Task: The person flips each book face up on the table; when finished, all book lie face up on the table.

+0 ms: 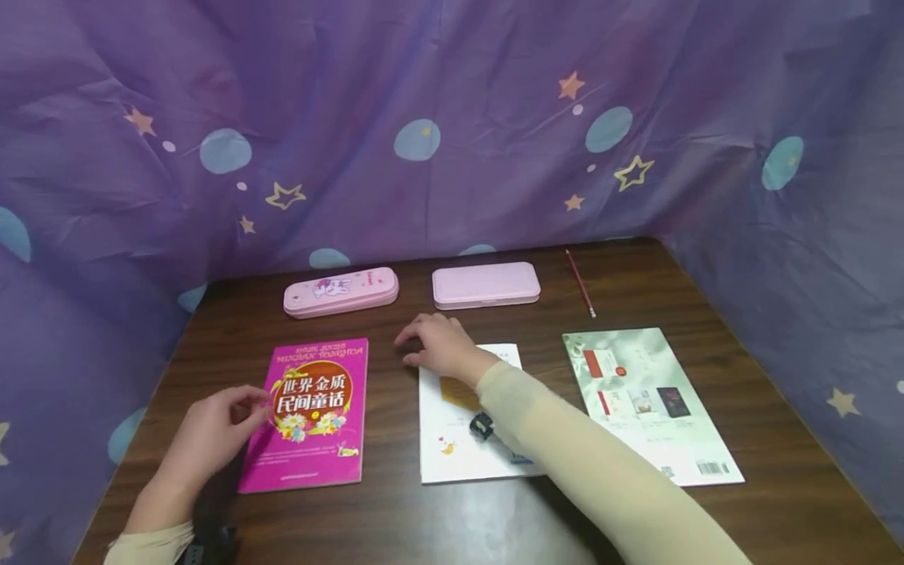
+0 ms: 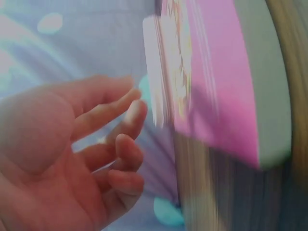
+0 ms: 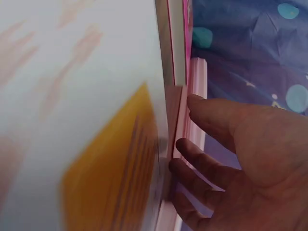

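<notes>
My left hand (image 1: 224,428) lies at the left edge of a magenta book (image 1: 314,416) that lies flat on the table, its fingertips just reaching the cover. In the left wrist view the left hand (image 2: 96,149) has relaxed, slightly bent fingers and holds nothing, with the magenta book (image 2: 216,91) right beside it. My right hand (image 1: 436,345) hovers over the top left corner of a white book (image 1: 452,443), fingers loosely bent and holding nothing. The right wrist view shows the right hand (image 3: 240,154) next to the white book (image 3: 72,120).
Two pink pencil cases (image 1: 341,292) (image 1: 486,284) lie side by side at the back of the dark wooden table (image 1: 395,518). A red pencil (image 1: 581,282) lies at the back right. A green-covered book (image 1: 646,400) lies to the right. Purple star-patterned cloth (image 1: 452,118) walls in the table.
</notes>
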### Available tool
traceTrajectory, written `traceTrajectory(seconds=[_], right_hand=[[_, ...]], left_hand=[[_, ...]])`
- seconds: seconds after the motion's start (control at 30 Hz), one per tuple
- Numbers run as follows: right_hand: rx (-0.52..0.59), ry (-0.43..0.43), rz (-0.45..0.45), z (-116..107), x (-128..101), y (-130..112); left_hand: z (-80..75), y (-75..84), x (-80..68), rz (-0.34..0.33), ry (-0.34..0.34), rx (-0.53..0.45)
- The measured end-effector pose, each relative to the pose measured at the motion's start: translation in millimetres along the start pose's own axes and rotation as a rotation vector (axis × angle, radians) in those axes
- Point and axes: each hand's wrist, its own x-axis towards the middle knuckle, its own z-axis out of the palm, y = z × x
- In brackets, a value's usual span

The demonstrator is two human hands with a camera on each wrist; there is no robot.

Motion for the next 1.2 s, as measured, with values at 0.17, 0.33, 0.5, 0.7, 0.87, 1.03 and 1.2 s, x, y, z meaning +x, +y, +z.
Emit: traceTrajectory(seconds=[0.17, 0.33, 0.5, 0.7, 0.87, 1.03, 1.2], right_hand=[[-0.021, 0.015, 0.031, -15.4, -26.4, 13.0], [-0.068, 0.048, 0.054, -29.4, -49.3, 26.2], [-0.068, 0.083, 0.077, -36.7, -68.1, 43.1], [-0.082, 0.076, 0.121, -38.1, -86.5, 63.5], [-0.112, 0.079, 0.128, -40.7, -96.3, 74.8], [-0.102, 0.056, 0.117, -46.1, -106.2, 83.0], [-0.1, 0.045, 0.11, -47.9, -115.9, 94.7]], left_hand=[[13.4, 23.2, 9.0, -0.054, -0.009, -0.029], [26.0, 46.0, 17.8, -0.023, -0.043, -0.043], [37.0, 66.0, 23.4, 0.061, -0.05, -0.057], [53.3, 86.0, 25.6, 0.141, -0.072, -0.088], [65.3, 103.7, 23.4, 0.178, -0.104, -0.103], [77.5, 121.0, 18.7, 0.215, -0.151, -0.121], [89.8, 132.7, 13.6, 0.251, -0.171, -0.123]])
